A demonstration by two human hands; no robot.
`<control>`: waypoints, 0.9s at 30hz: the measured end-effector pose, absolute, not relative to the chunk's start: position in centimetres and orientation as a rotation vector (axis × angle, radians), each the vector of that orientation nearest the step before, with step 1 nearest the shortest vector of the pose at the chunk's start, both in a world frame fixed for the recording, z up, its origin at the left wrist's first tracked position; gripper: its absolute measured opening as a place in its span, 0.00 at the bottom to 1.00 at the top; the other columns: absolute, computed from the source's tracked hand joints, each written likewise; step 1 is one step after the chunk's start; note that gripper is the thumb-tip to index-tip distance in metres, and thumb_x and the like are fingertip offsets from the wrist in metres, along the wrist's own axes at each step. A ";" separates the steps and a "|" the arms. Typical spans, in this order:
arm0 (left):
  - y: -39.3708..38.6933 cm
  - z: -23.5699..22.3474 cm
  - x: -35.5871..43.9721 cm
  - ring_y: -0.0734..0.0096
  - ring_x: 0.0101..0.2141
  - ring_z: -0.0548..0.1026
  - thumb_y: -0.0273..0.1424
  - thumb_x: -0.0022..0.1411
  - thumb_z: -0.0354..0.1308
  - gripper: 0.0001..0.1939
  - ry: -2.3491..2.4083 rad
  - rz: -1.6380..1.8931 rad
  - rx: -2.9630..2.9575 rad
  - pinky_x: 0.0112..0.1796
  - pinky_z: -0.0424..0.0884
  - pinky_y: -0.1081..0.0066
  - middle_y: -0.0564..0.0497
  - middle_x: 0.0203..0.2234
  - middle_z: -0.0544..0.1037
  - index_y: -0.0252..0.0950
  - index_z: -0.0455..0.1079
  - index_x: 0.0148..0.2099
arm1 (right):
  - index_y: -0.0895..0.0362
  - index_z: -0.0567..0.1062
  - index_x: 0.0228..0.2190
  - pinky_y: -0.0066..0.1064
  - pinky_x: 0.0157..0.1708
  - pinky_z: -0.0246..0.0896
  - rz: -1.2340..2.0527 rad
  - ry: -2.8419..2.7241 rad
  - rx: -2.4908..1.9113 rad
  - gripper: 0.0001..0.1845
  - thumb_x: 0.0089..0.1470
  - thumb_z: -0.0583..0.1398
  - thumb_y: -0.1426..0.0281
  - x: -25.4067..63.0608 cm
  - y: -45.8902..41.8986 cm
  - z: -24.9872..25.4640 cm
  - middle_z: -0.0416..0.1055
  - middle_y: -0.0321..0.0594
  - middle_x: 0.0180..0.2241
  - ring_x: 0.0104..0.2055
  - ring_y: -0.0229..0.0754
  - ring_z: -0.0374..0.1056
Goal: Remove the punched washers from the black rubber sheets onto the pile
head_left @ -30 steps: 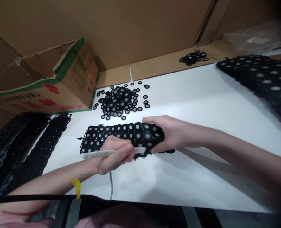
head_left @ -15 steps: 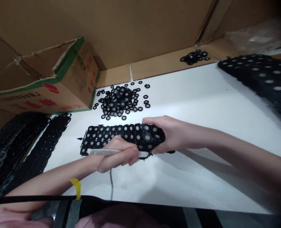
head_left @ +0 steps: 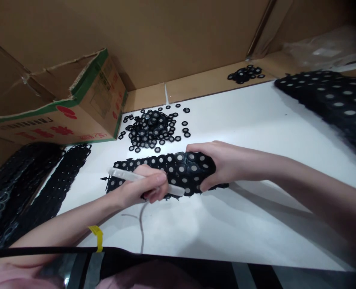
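My left hand (head_left: 149, 186) is closed around a white pen-like tool (head_left: 125, 174), whose right end lies over the lower edge of a black sheet. The black sheet (head_left: 162, 161) carries rows of round pieces with pale centres. My right hand (head_left: 220, 164) grips the sheet's right end, thumb at the near edge and fingers at the far edge, bending it up off the table. Part of the sheet is hidden under my left hand. Just beyond it lies a pile of small black rings (head_left: 150, 127), with several loose ones around it.
A cardboard box (head_left: 101, 98) with green edges stands at the back left. Black sheets (head_left: 65, 176) lie stacked at the left. Another dotted black sheet (head_left: 325, 94) is at the right. A small heap of black rings (head_left: 245, 74) rests on the cardboard ledge behind the white table (head_left: 241, 112).
My right hand has moved slightly right, and the sheet's gripped end with it. My left hand has shifted a little left and up, and the tool is now more tilted, its left end higher.
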State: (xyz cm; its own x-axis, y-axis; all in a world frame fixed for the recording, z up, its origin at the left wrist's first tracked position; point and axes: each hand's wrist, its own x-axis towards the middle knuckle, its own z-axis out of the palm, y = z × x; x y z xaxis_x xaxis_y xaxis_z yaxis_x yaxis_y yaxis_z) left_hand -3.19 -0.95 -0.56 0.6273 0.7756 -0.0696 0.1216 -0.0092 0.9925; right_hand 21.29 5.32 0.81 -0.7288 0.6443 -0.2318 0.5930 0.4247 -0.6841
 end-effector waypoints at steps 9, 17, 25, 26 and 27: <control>1.6 -1.8 -3.4 0.80 0.17 0.56 0.41 0.69 0.48 0.24 1.084 0.831 1.578 0.21 0.50 0.74 0.55 0.14 0.65 0.32 0.67 0.25 | 0.55 0.75 0.38 0.44 0.49 0.54 0.932 -2.412 -1.193 0.12 0.58 0.54 0.65 19.1 5.8 -1.2 0.74 0.44 0.39 0.48 0.52 0.63; 1.3 -1.3 -2.8 0.79 0.19 0.58 0.40 0.69 0.46 0.23 1.121 0.789 1.722 0.24 0.55 0.74 0.56 0.15 0.65 0.33 0.65 0.25 | 0.55 0.74 0.30 0.39 0.43 0.57 0.872 -2.287 -1.329 0.04 0.50 0.59 0.74 18.1 5.4 -1.8 0.72 0.41 0.30 0.41 0.48 0.65; 1.2 -1.0 -2.7 0.77 0.21 0.61 0.36 0.70 0.43 0.22 1.151 0.721 1.848 0.27 0.60 0.74 0.56 0.17 0.65 0.34 0.64 0.25 | 0.55 0.74 0.28 0.39 0.42 0.59 0.862 -2.259 -1.335 0.04 0.49 0.60 0.76 18.0 5.2 -1.9 0.73 0.41 0.29 0.41 0.48 0.64; 1.2 -0.9 -2.7 0.78 0.21 0.62 0.36 0.70 0.42 0.22 1.163 0.701 1.866 0.27 0.61 0.74 0.56 0.17 0.66 0.34 0.64 0.25 | 0.55 0.73 0.28 0.39 0.42 0.59 0.862 -2.255 -1.331 0.04 0.49 0.60 0.76 18.0 5.2 -2.0 0.73 0.41 0.29 0.41 0.48 0.64; 1.2 -0.9 -2.6 0.78 0.21 0.62 0.35 0.70 0.42 0.22 1.178 0.682 1.878 0.28 0.61 0.74 0.56 0.18 0.66 0.34 0.64 0.25 | 0.55 0.73 0.27 0.39 0.42 0.59 0.862 -2.254 -1.327 0.04 0.48 0.60 0.76 18.0 5.3 -2.0 0.73 0.41 0.29 0.41 0.48 0.64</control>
